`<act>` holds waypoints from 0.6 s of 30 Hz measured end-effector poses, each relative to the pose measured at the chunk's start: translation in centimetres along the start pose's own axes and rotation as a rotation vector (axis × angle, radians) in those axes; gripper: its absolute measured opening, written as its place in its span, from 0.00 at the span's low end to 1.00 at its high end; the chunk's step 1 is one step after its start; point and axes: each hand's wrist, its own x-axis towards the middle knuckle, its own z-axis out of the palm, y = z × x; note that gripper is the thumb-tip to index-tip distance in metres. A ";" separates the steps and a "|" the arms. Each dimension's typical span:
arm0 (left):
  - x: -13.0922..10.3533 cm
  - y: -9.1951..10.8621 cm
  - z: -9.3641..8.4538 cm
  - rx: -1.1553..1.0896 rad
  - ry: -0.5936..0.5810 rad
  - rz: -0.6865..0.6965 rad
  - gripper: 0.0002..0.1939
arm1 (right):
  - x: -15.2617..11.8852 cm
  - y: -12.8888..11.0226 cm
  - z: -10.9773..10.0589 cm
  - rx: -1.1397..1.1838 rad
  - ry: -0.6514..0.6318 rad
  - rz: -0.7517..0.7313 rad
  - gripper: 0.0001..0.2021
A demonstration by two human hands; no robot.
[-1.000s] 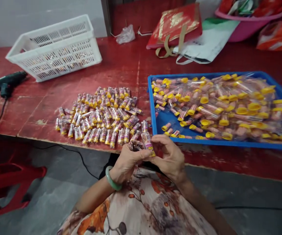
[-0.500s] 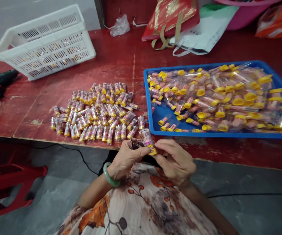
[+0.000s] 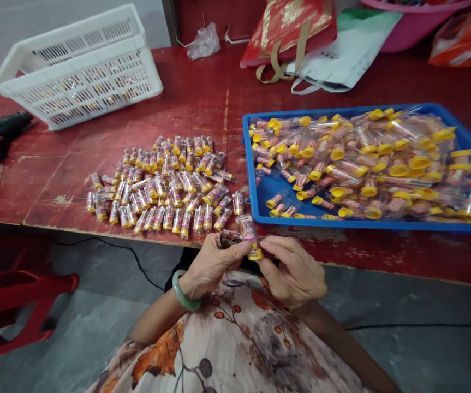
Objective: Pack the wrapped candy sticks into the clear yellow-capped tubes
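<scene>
My left hand [image 3: 215,261], with a green bangle at the wrist, grips a small tube [image 3: 250,234] that has a printed sleeve and a yellow cap at its lower end. Dark printed pieces [image 3: 229,238], perhaps more sleeves, show behind the left thumb. From the other side, my right hand [image 3: 294,270] closes its thumb and index finger around the tube's lower right edge. Beyond my hands, a group of sleeved tubes [image 3: 165,188] lies on the red table. To the right, a blue tray [image 3: 262,188] holds many yellow-capped tubes [image 3: 366,158] with pinkish contents and loose clear film.
A white slatted crate [image 3: 79,71] stands at the back left, with a dark heat gun [image 3: 4,129] beside it. Bags [image 3: 292,38] and a pink basin [image 3: 417,24] sit at the back right. A red stool [image 3: 18,289] is at the lower left.
The view has shifted slightly, so table items appear a little to the right. Both hands keep nearly the same hold on the tube.
</scene>
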 end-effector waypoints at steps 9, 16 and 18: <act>-0.2 -0.2 0.7 -0.090 0.066 -0.041 0.19 | 0.2 -0.5 0.0 -0.061 0.039 -0.074 0.21; 0.0 -0.7 0.3 -0.065 0.061 -0.072 0.21 | 0.4 -0.6 0.2 -0.083 0.063 -0.121 0.15; 0.1 -0.8 0.3 -0.063 0.058 -0.065 0.21 | 0.2 -0.5 0.2 -0.146 0.057 -0.133 0.15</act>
